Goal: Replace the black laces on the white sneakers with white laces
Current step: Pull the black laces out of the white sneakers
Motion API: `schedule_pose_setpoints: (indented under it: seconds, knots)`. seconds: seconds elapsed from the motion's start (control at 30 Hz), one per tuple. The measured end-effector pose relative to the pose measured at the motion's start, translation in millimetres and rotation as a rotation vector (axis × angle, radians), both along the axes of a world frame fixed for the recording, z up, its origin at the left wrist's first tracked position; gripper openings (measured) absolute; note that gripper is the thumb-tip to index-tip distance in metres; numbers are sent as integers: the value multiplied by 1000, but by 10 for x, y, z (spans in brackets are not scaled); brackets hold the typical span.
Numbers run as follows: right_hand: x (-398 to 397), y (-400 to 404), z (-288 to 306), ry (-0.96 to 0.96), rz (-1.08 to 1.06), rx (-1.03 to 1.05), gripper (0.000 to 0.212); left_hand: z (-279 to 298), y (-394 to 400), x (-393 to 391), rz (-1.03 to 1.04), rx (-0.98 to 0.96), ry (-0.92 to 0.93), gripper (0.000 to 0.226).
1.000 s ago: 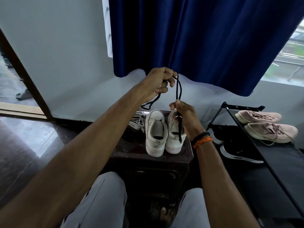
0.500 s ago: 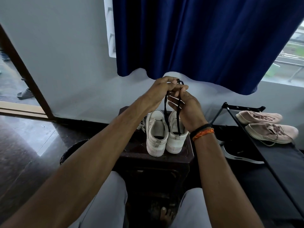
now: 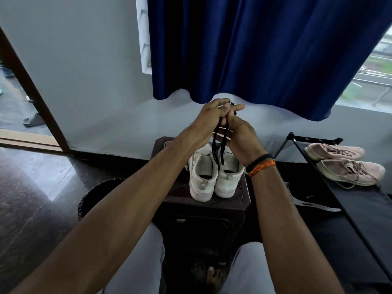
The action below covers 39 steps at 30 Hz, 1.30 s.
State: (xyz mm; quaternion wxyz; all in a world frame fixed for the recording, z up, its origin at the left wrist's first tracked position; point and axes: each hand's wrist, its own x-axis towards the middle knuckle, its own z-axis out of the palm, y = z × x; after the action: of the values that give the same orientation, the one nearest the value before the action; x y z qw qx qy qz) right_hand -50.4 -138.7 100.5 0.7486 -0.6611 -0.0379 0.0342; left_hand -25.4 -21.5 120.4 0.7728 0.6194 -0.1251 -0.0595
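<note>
Below a blue curtain, our sneakers sit unlaced on a dark stool. We pinch the black lace between left hand and right hand, apparently bundling it. White laces are not yet threaded.

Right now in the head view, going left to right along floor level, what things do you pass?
Sandal in the doorway → dark round basket → dark stool bearing the white sneakers → black shoe rack → pink shoes on its top shelf.
</note>
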Motion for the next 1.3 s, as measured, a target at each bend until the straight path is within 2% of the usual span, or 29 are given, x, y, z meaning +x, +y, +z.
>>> schedule_pose_setpoints:
  seconds: [0.27,0.4,0.53,0.6,0.73,0.83,0.9,1.0,1.1,1.2,1.3]
  knots:
    - [12,53,-8,-39,-47,-25,38,0,-30,13,58,47,3,30]
    - [1,29,10,-31,-81,153,42,-57,-14,-36,122,-12,31,43]
    - [20,25,20,35,-150,402,35,-246,34,-113,331,-8,75,30]
    - [9,45,30,57,-165,469,33,-324,48,-136,281,61,82,29]
    - [-11,137,44,135,-251,614,26,-407,35,-193,7,234,45,63]
    - [-3,173,20,162,-291,597,26,-442,20,-231,-82,267,113,68]
    - [-2,170,10,154,-302,596,28,-517,31,-200,-106,306,97,68]
    - [-4,123,-7,160,-322,561,28,-494,66,-213,-44,365,104,48]
    - [-3,39,-115,170,-325,503,29,-408,146,-192,25,328,134,44]
    - [-63,-30,-190,277,-267,426,31,-285,262,-165,11,288,122,42]
    - [-153,-65,-228,478,-264,340,27,-145,352,-152,27,262,124,42]
